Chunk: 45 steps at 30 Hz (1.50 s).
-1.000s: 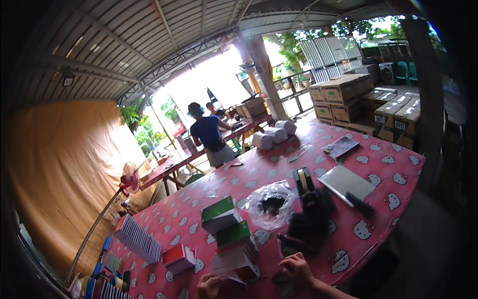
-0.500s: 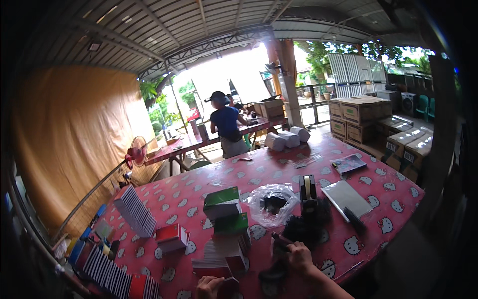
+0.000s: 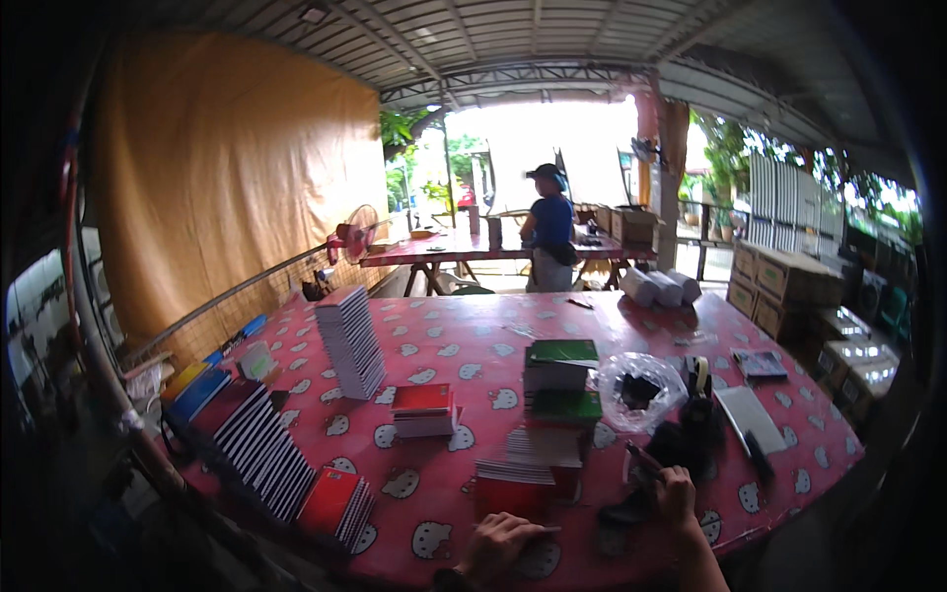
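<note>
Under an open-sided metal roof, a long surface [image 3: 464,345] in a red patterned cloth is carrying stacks of notebooks. Taking the low red-covered notebook stack [image 3: 515,485] at the near edge as the landmark: the left hand [image 3: 501,548] is resting just below it, fingers curled, seemingly pressing the edge of a cover, though whether it is gripping anything I cannot tell. The right hand [image 3: 671,488] is lying to the right of that stack, closed around a dark pen-like object [image 3: 643,458]. The work appears to be sorting or marking notebooks; the next move would call for steadying the stack. A green-topped stack [image 3: 559,367] is standing behind the landmark.
</note>
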Available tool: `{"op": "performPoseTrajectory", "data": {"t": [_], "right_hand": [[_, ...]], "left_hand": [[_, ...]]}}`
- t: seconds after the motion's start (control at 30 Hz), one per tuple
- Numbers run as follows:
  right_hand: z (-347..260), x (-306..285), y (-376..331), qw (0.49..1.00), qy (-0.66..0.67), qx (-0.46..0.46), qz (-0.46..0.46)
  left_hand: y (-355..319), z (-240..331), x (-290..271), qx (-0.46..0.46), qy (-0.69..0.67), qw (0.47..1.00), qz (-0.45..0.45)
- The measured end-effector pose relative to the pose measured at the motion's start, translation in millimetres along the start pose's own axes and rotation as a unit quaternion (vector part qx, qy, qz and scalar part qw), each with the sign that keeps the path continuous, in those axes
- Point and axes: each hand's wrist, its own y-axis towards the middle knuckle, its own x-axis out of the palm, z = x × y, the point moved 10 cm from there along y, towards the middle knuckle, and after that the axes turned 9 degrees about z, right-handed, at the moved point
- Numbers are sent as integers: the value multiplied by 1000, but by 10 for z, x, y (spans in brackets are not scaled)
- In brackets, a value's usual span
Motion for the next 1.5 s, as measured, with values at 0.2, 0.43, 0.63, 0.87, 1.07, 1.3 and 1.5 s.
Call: {"op": "performPoseTrajectory", "data": {"t": [0.2, 0.43, 0.63, 0.87, 1.07, 1.3, 1.5], "right_hand": [[-22, -31, -55, 998, -53, -16, -4], [297, 2, 153, 998, -45, 24, -27], [289, 236, -23, 991, -55, 50, -115], [254, 165, 55, 994, -3, 83, -75], [333, 105, -19, 961, 127, 203, -138], [-415, -443, 178, 988, 126, 93, -14], [-1449, -464, -421, 864, 387, 101, -307]], "left_hand": [[-50, -101, 73, 9, -68, 998, 18], [-7, -60, 61, 26, -112, 993, -24], [29, -68, -2, 0, -118, 991, -60], [55, -13, 44, -6, -84, 995, -59], [-5, 196, 88, -20, -69, 996, -56], [-81, 261, -62, -43, -19, 997, -59], [-115, 298, 14, -44, -24, 997, -50]]}}
